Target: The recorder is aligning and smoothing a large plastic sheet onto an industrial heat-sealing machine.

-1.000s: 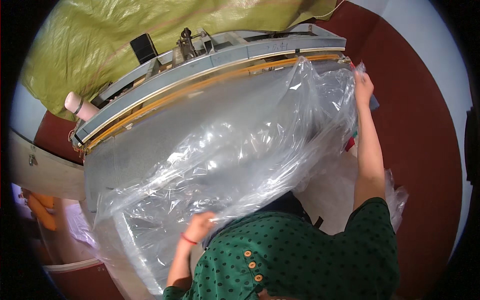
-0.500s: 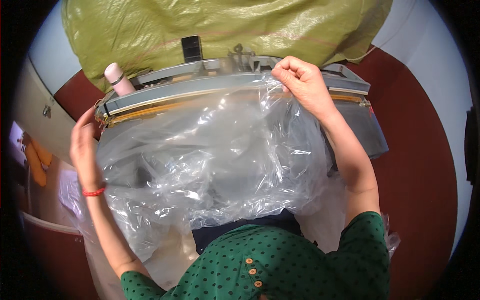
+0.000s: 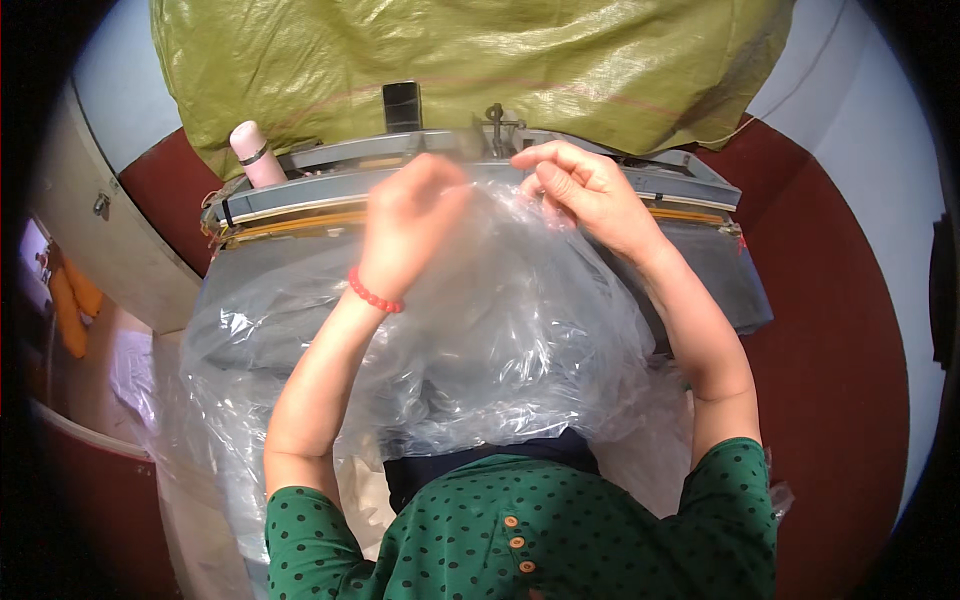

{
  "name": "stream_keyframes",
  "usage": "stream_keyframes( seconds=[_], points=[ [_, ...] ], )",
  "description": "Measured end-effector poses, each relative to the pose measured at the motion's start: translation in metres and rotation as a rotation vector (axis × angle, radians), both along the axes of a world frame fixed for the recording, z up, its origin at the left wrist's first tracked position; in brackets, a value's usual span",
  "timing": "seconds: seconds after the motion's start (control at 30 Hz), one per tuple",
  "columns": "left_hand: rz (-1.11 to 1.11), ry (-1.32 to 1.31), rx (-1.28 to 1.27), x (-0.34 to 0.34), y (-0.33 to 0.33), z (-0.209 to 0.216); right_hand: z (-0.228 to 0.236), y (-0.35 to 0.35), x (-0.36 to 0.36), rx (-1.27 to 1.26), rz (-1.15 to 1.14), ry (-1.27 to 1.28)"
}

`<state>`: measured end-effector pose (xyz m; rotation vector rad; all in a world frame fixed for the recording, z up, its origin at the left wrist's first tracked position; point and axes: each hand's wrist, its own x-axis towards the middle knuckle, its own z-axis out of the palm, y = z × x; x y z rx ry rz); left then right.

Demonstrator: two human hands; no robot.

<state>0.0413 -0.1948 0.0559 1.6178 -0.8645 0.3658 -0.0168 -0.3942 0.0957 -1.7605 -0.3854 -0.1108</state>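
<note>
Clear plastic film (image 3: 520, 340) hangs in a crumpled sheet in front of me, from a long grey metal frame (image 3: 310, 195) down to my waist. My right hand (image 3: 590, 200) is at the film's upper edge, just in front of the frame. Its lower fingers are curled onto the film, and its index finger points left. My left hand (image 3: 412, 215), with a red bead bracelet (image 3: 375, 292) at the wrist, is raised over the film, left of the right hand. Motion blurs its fingers, so their grip on the film cannot be made out.
An orange-brown strip (image 3: 290, 230) runs along the frame's front, above a dark grey surface (image 3: 700, 260). Behind stand a pink bottle (image 3: 258, 155), a black phone (image 3: 402, 107) and a metal clamp (image 3: 495, 130). A yellow-green tarp (image 3: 480, 50) covers the back. A door (image 3: 120, 210) is at left.
My left hand has swung from the frame's left end rightward to the middle, close to the right hand. The right hand has come slightly lower, and the film is gathered more toward the middle.
</note>
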Motion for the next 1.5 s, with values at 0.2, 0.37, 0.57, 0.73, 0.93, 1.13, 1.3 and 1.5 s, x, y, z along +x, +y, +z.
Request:
stream_keyframes(
  seconds=[0.2,0.37,0.57,0.73,0.93,1.13,1.3,1.5],
  points=[
    [0.178,-0.196,0.012,-0.003,0.010,-0.004,-0.010,0.034,0.013,0.000,0.097,-0.073],
    [0.367,-0.429,0.249,-0.010,0.024,0.003,-0.029,0.055,0.029,0.103,0.225,0.009],
    [-0.479,0.114,0.612,-0.025,0.086,0.008,-0.104,-0.005,0.052,0.701,0.103,0.149],
    [-0.627,0.724,0.827,-0.057,0.160,-0.034,-0.191,-0.203,0.004,0.719,-0.824,-0.054],
    [-0.277,1.167,1.105,-0.075,0.281,-0.132,-0.250,-0.423,-0.267,0.112,-1.647,-0.085],
    [0.408,0.957,1.561,-0.014,0.448,-0.117,-0.228,-0.470,-0.380,-0.639,-1.950,0.207],
    [1.632,-0.579,0.827,0.062,0.460,0.021,-0.212,-0.465,-0.276,-0.852,-1.567,0.269],
    [1.031,0.170,0.910,0.134,0.364,-0.089,-0.234,-0.453,-0.154,-0.327,-1.485,-0.026]
  ],
)
